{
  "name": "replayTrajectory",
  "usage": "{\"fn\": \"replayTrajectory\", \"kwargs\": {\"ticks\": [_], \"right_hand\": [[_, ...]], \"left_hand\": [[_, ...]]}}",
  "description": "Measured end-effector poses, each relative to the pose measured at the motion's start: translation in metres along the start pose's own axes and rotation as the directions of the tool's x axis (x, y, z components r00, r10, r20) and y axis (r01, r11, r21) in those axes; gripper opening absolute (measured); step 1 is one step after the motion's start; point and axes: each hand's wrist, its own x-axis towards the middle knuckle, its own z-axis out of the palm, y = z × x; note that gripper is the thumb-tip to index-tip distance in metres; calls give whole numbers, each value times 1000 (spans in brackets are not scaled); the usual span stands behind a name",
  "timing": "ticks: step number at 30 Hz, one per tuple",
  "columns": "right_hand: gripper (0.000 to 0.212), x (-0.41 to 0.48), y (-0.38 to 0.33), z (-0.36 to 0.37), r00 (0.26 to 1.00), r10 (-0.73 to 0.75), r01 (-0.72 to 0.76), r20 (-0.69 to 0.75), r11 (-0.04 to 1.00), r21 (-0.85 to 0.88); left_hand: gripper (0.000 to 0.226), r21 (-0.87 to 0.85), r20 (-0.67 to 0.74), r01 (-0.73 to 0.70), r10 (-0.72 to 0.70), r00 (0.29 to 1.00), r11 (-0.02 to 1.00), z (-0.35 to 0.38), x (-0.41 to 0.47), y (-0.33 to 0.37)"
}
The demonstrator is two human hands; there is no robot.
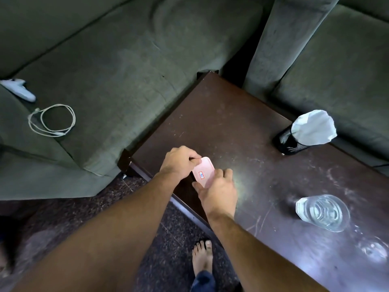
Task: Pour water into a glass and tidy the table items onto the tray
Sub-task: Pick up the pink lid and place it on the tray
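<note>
A small pink tray [203, 173] with a red-framed label lies near the front left corner of the dark wooden table [242, 127]. My left hand [179, 161] pinches its far left edge. My right hand [219, 190] grips its near right edge. A clear glass [323, 211] holding water stands on the table to the right, apart from both hands. A black mesh holder [292, 142] with white paper [313, 127] stuffed in it stands at the table's far right edge.
A green sofa [126, 70] wraps around the table on the left and behind. On its seat lie a white cable [52, 120] and a white controller [20, 89]. My bare foot [203, 258] stands on the dark speckled floor beside the table's front edge.
</note>
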Motion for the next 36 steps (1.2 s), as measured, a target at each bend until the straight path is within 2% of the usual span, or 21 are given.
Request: {"fn": "replayTrajectory", "kwargs": {"ticks": [9,14,17,20,22,23,26,30,34,36], "right_hand": [[67,0,1,6,1000,-1,-1,29,998,58],[55,10,1,-19,994,23,-31,110,997,68],[46,15,18,-49,992,-111,106,55,991,78],[47,23,39,-101,971,-239,237,-6,957,169],[47,30,58,-148,936,-332,349,-115,918,191],[48,32,71,-172,921,-357,383,-158,905,187],[63,32,128,-252,922,-326,361,-210,920,154],[70,5,240,-354,932,-271,274,-240,961,-20],[70,-55,378,-441,964,-171,156,-205,984,-86],[71,-90,449,-478,980,-113,95,-163,989,-113]], "left_hand": [[18,-116,114,105,-91,989,988,0,6,3],[13,-93,60,125,-119,991,988,-2,-3,20],[9,-223,45,128,-121,992,966,-10,-20,43],[18,-193,-40,-18,10,999,981,-32,-34,84],[26,-181,-82,-117,103,991,977,-48,-45,128],[28,-182,-84,-162,149,985,970,-52,-50,153],[29,-202,-116,-272,253,960,941,-34,-67,238],[26,-195,-164,-433,406,899,880,41,-117,364],[27,-267,1,-442,459,888,856,145,-190,476],[23,-274,80,-476,513,855,836,198,-235,520]]}}
